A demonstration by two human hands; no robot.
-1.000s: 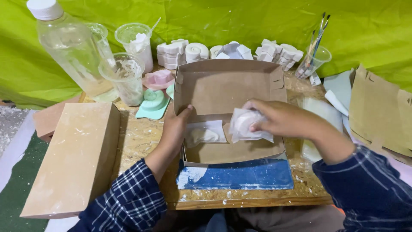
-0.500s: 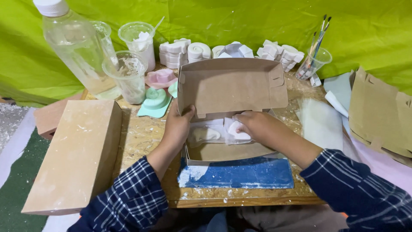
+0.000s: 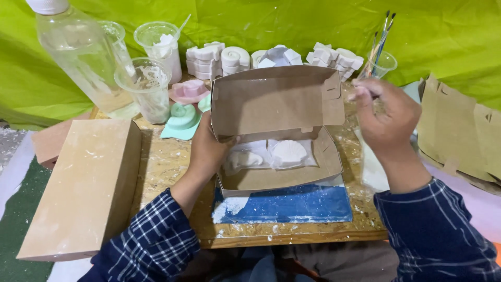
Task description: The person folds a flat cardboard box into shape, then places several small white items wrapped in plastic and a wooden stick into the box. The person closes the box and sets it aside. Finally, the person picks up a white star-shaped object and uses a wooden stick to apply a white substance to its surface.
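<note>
My left hand (image 3: 209, 151) steadies the open cardboard box (image 3: 276, 130); my right hand (image 3: 389, 117) hovers empty, half curled. A knock could chip the wrapped shell cast (image 3: 288, 152).

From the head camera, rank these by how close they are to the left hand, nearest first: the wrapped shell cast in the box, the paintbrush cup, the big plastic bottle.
Measured from the left hand:
1. Wrapped shell cast, just to its right, inside the open cardboard box.
2. Big plastic bottle, far back on the left.
3. Paintbrush cup, far back on the right, beyond the box lid.
</note>
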